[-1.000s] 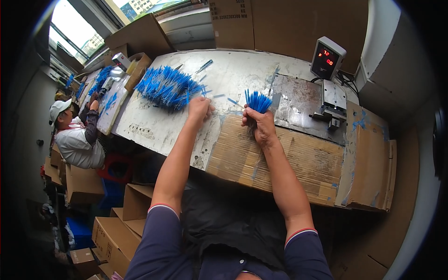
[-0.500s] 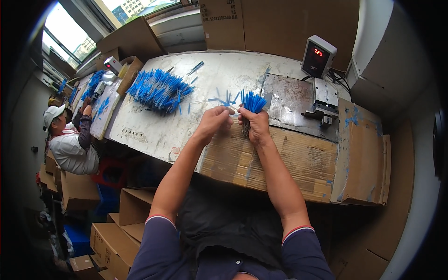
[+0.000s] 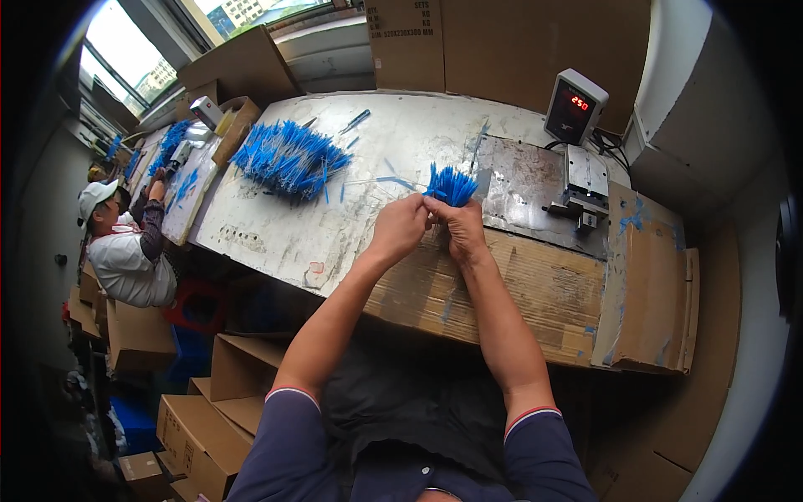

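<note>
Holding blue sticks point(image 3: 452, 184) over the counter point(image 3: 401, 121)

The right hand point(image 3: 465, 228) clamps them above the back edge of the cardboard point(image 3: 535, 289); the left hand point(image 3: 400, 224) meets it, its grip impossible to tell. A pile point(image 3: 288, 161) lies near the counter's left edge.

Blue-tipped strand bundle point(image 3: 452, 184): right hand point(image 3: 465, 229) is covering its middle. Left hand point(image 3: 400, 226): anything pinched is showing too small to tell. Navy shirt point(image 3: 288, 452): running off below.

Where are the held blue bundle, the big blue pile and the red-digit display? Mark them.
Held blue bundle point(image 3: 452, 186), head view: its blue tips.
Big blue pile point(image 3: 289, 157), head view: its middle.
Red-digit display point(image 3: 572, 115), head view: dark front face.
</note>
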Demonstrator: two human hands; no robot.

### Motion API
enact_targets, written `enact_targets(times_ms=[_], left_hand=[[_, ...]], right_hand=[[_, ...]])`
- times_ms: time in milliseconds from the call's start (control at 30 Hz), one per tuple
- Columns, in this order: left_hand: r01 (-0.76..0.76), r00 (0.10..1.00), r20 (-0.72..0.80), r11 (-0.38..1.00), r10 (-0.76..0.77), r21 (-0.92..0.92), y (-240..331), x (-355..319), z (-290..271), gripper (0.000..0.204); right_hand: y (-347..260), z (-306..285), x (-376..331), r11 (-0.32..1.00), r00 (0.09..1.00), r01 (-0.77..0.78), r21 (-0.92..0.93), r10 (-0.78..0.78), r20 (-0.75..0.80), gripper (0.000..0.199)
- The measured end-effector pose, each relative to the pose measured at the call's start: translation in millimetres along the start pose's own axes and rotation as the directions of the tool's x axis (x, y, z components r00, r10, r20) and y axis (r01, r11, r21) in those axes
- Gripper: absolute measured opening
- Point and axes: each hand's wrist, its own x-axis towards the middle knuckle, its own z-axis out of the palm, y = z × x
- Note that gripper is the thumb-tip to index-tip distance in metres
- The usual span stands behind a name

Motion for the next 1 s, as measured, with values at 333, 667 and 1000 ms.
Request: enact_targets(times_ms=[333,667,1000], left_hand=[[-0.006,0.999,0.035,0.983,0.013,-0.183,9.8,-4.4,-4.5,0.023],[-0.017,0.919,-0.395,0.998,-0.006,-0.056,-18.6,-25.2,-12.9,0.024],[-0.282,0.913,-0.234,0.932,0.333,0.228,-25.3,-6.8,-2.2,0.016]], right_hand=[[-0.5,0.7,-1.0,0.993,0.999,0.038,0.112,-0.034,-0.037,0.018],[-8.3,-12.6,9.1,0.955,0.995,-0.043,0.293,0.067,-0.074,0.018],[-2.1,-9.8,9.6,0.958,0.998,-0.061,0.281,0.056,0.026,0.023]])
